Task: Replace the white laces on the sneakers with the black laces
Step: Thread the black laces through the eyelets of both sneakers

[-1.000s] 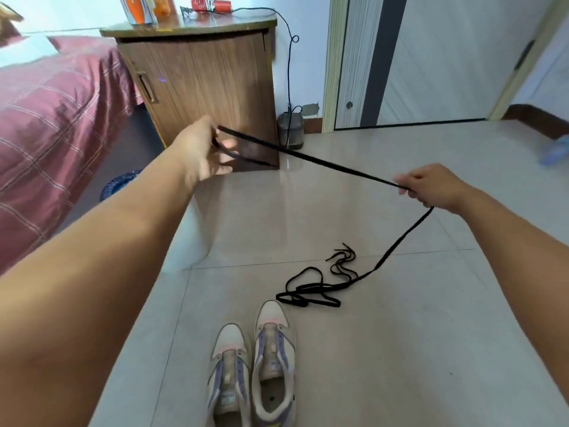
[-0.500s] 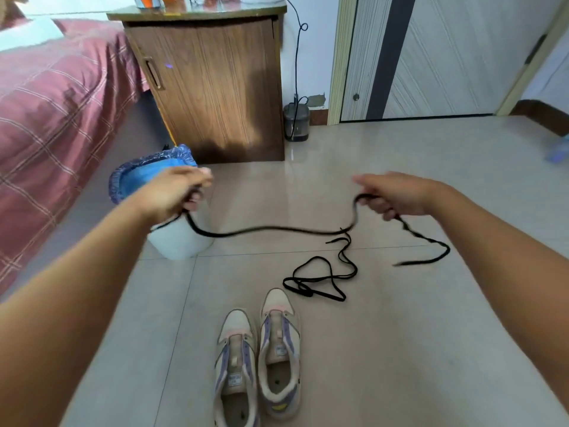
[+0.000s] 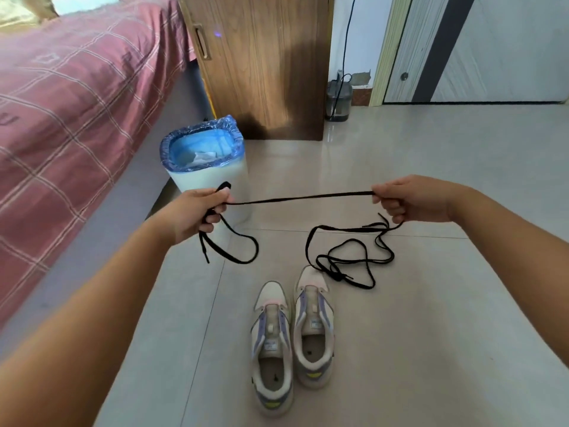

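Tiled floor (image 3: 431,303), 2 hands closer, black lace (image 3: 301,198) now taut, perhaps doubled

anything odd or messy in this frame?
One thing: the black laces lie in a tangled heap on the floor by the toe of the right-side sneaker. One lace is stretched between left hand and right hand. Both sneakers have no laces threaded, as expected mid-task.

Home bedroom, bed (image 3: 70,97), wooden cabinet (image 3: 264,57), door (image 3: 492,47)
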`<action>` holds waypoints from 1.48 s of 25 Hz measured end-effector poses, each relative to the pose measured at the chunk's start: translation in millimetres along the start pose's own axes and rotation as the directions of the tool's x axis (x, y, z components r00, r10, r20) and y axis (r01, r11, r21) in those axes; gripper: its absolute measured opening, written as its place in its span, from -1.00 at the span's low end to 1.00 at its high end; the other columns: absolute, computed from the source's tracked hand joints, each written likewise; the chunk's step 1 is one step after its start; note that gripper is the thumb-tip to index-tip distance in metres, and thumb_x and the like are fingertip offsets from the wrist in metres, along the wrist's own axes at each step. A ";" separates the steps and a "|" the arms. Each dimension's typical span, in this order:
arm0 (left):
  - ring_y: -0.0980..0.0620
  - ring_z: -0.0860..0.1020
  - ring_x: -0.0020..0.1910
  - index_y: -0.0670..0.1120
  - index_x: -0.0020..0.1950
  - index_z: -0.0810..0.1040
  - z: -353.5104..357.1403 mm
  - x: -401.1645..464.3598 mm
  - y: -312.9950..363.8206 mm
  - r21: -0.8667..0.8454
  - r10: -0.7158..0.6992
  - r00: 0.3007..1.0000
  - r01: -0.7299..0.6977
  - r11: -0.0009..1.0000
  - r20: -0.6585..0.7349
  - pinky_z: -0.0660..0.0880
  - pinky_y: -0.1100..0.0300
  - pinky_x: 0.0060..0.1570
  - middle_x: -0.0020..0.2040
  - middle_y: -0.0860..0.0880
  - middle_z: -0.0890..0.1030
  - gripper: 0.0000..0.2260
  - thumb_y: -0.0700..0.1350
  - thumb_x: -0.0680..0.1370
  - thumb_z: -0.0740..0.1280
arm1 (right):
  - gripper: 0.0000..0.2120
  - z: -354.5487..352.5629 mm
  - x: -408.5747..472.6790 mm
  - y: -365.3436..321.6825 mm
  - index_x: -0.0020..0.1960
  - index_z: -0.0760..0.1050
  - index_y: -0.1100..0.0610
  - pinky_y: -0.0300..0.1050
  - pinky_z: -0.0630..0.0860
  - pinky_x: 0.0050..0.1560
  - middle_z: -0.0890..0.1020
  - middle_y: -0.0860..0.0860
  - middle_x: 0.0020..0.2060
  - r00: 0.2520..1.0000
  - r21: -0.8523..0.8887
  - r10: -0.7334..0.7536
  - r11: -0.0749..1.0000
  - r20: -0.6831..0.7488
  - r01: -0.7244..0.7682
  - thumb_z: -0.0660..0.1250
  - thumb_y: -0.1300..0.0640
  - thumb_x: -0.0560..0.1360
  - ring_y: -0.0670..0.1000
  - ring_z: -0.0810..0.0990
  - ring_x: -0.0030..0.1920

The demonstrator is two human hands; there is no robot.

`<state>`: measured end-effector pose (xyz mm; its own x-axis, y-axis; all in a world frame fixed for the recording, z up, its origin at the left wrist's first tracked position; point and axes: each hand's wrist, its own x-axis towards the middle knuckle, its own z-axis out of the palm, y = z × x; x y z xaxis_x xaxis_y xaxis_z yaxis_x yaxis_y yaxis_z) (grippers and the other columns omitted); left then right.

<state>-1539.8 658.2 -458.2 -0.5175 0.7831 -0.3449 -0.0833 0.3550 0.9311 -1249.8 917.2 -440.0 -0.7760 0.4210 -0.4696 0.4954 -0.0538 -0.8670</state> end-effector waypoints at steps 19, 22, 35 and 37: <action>-0.11 0.46 -0.24 -0.30 0.06 0.56 -149.0 -42.5 -129.5 0.319 -0.022 0.610 0.445 0.837 -0.792 0.46 0.06 -0.13 -0.12 -0.21 0.54 -0.81 -0.19 0.57 0.27 | -0.57 -71.5 -6.5 110.4 -0.40 0.25 0.04 -0.23 0.21 -0.66 0.13 -0.10 -0.58 0.871 0.241 0.393 0.913 -0.294 -0.330 0.37 -0.24 0.30 -0.09 0.10 -0.64; -0.04 0.34 -0.45 -0.27 0.05 0.55 -111.5 -41.7 -116.9 0.302 -0.157 0.771 0.416 0.858 -0.617 0.36 0.29 -0.52 -0.31 -0.14 0.47 -0.78 -0.11 0.58 0.28 | -0.55 -21.3 5.7 86.5 -0.49 0.31 0.02 -0.34 0.16 -0.71 0.07 -0.08 -0.46 0.914 0.425 0.392 0.849 -0.109 -0.313 0.22 -0.24 0.42 -0.12 0.02 -0.53; -0.12 0.54 0.06 -0.17 0.22 0.42 98.2 -106.1 -201.4 0.776 -0.365 0.929 0.183 0.604 0.065 0.40 0.21 -0.12 0.14 -0.18 0.55 -0.74 -0.07 0.59 0.17 | -0.81 284.7 7.1 128.3 0.13 0.44 0.24 -0.11 0.40 -0.11 0.57 0.20 0.07 0.965 -0.776 0.210 0.631 0.159 -0.009 0.17 0.24 0.55 0.19 0.56 0.07; -0.01 0.54 -0.01 -0.12 0.32 0.36 87.1 -124.7 -201.1 0.738 -0.411 0.897 0.167 0.653 0.160 0.39 0.35 -0.23 0.20 -0.15 0.52 -0.68 -0.04 0.60 0.19 | -0.80 293.3 -2.6 128.2 0.15 0.45 0.23 -0.09 0.47 -0.09 0.58 0.19 0.04 0.934 -0.757 0.228 0.651 0.273 0.063 0.20 0.18 0.56 0.17 0.57 0.01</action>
<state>-1384.3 533.7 -612.7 -0.2934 0.6388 -0.7113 0.4878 0.7399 0.4632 -1298.8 643.7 -598.9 -0.7188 0.1336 -0.6822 0.5692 0.6766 -0.4672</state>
